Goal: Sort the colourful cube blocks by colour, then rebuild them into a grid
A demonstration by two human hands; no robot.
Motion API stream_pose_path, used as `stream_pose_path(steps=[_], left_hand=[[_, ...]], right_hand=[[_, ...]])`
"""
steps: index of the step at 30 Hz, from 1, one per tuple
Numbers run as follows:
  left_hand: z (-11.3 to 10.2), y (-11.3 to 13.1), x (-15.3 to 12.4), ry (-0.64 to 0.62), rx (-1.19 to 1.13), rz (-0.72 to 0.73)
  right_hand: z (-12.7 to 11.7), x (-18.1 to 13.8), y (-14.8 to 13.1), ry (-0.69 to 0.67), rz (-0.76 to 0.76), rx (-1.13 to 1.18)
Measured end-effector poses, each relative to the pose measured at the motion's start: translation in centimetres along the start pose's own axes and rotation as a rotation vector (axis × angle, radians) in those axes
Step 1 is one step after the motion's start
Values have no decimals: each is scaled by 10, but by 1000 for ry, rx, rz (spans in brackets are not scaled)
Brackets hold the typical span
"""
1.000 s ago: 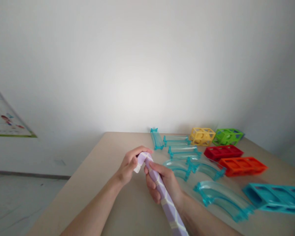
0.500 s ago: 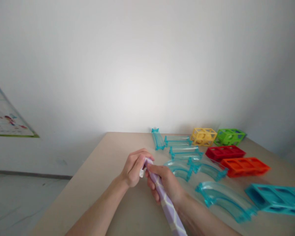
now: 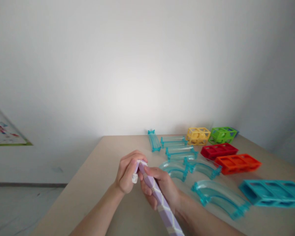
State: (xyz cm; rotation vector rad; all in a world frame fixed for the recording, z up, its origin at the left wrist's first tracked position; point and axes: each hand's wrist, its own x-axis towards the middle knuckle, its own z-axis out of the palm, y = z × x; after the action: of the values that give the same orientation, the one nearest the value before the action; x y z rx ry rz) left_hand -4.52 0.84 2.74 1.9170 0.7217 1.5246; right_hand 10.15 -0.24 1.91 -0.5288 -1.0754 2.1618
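A long, slim lilac bar with a pale lattice pattern (image 3: 162, 203) slants from the bottom of the head view up to both hands. My right hand (image 3: 162, 183) is closed around it just below its far end, thumb on top. My left hand (image 3: 129, 172) is closed at the far end, its fingers curled over the tip, where a short lilac part bends down. A small white piece (image 3: 135, 178) pokes out beneath the left fingers. Its link to the bar is partly hidden by the fingers, and the bar's near end lies out of view.
Clear blue curved track pieces (image 3: 218, 196) and straight ones (image 3: 181, 152) lie on the table (image 3: 93, 167) to the right. Beyond them stand yellow (image 3: 198, 136), green (image 3: 223, 135), red (image 3: 218, 150), orange (image 3: 238, 164) and teal (image 3: 272, 193) frame blocks. A white wall rises behind.
The view has turned slightly, shifting the table things left. Both hands stay on the lilac bar; its bent tip and the white piece show a little more clearly between them.
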Motion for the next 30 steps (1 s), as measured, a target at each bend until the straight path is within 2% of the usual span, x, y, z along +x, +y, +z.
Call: stream_pose_path(steps=[3, 5, 11, 17, 20, 22, 27, 30], left_hand=[[2, 3, -1, 57, -47, -8], [2, 2, -1, 90, -72, -24], [0, -7, 3, 273, -56, -40], [12, -14, -4, 374, -128, -117], [15, -12, -3, 375, -101, -112], [15, -9, -1, 388, -46, -104], [14, -9, -1, 398, -51, -162], [15, -11, -3, 370, -173, -232]], right_hand=[[1, 0, 1, -63, 2, 92], [2, -1, -1, -51, 12, 35], [4, 1, -1, 253, -63, -326], [5, 2, 17, 264, -174, -439], [5, 0, 14, 332, -278, -621], [6, -2, 11, 351, -266, -684], [13, -5, 18, 197, -99, -471], [15, -4, 25, 179, -67, -370]])
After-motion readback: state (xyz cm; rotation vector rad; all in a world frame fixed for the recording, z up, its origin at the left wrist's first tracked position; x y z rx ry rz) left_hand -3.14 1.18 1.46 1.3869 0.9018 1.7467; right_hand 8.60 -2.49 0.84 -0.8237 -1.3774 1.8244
